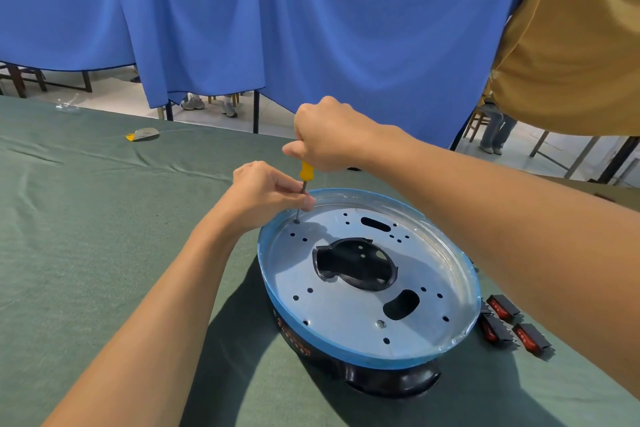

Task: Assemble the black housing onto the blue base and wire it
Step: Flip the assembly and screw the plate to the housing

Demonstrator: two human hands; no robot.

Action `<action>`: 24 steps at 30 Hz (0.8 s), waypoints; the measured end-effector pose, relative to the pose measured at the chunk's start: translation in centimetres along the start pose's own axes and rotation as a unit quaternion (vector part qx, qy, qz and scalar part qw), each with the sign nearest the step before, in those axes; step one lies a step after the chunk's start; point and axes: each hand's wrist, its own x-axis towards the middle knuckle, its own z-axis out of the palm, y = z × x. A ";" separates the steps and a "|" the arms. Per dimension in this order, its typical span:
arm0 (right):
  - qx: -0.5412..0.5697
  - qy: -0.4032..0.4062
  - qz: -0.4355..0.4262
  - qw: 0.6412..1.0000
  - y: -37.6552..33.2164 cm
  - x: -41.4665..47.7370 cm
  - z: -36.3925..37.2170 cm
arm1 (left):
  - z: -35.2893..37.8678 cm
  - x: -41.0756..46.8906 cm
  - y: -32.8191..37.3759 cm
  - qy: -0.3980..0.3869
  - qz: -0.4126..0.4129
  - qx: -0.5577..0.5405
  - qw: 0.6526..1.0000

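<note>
A person's right hand (329, 137) clenched the yellow handle of a screwdriver (306, 172) from above, holding the tool nearly upright so that force would run straight down the shaft. The left hand (266, 196) pinched that shaft low down between thumb and fingertips (306, 201), apparently to steady the tip and stop it skating off its mark. The tip met a hole near the far-left edge of the plate (346, 308). Whether a screw sat under it was too small to tell.

The base (346, 352) lay open side up on the green cloth (86, 218), close in front of the person and between the two forearms. The black housing (398, 380) sat beneath it, its lip jutting out at the near edge and its inside showing through the plate's central opening. Stacked that way, the plate's holes faced the worker and the fastening points could be reached from above.

Three red-faced switches (504, 308) lay on the cloth just beside the base's right rim, within easy reach, probably for the wiring stage. Judged from the many open holes, the fastening looked early and the wiring not yet begun. A blue curtain (311, 28) hung behind the table.
</note>
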 end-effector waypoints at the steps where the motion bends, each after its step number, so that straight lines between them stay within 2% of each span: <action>1: 0.006 -0.009 0.001 1.000 0.0 0.0 -0.1 | -0.1 0.0 0.0 -0.012 0.007 0.025 1.000; 5: 0.015 -0.047 -0.043 0.998 -0.2 0.3 -0.4 | -0.4 0.2 0.2 -0.080 -0.001 0.038 0.996; 7: 0.005 -0.021 -0.030 0.999 -0.1 0.3 -0.3 | -0.2 0.2 0.1 -0.067 -0.013 0.012 0.998; 10: -0.003 -0.001 -0.007 1.000 -0.1 0.1 0.1 | -0.1 0.1 -0.2 0.007 -0.024 0.010 1.000; 12: -0.008 -0.012 -0.010 1.000 -0.2 0.1 0.0 | -0.3 0.1 -0.2 -0.004 -0.012 0.024 1.000; 16: 0.024 -0.063 -0.052 0.996 -0.4 0.1 -0.7 | -0.6 0.2 -0.2 -0.079 -0.012 -0.005 0.997; 18: 0.020 -0.033 -0.033 0.999 -0.3 -0.1 -0.5 | -0.3 0.2 0.0 -0.065 -0.023 -0.029 0.997; 21: 0.000 -0.008 0.005 1.000 -0.3 -0.1 0.0 | 0.0 0.1 -0.3 0.000 -0.030 -0.047 0.998; 24: 0.013 -0.051 -0.025 0.998 -0.5 -0.1 -0.6 | -0.2 0.1 -0.3 -0.045 -0.022 -0.061 0.997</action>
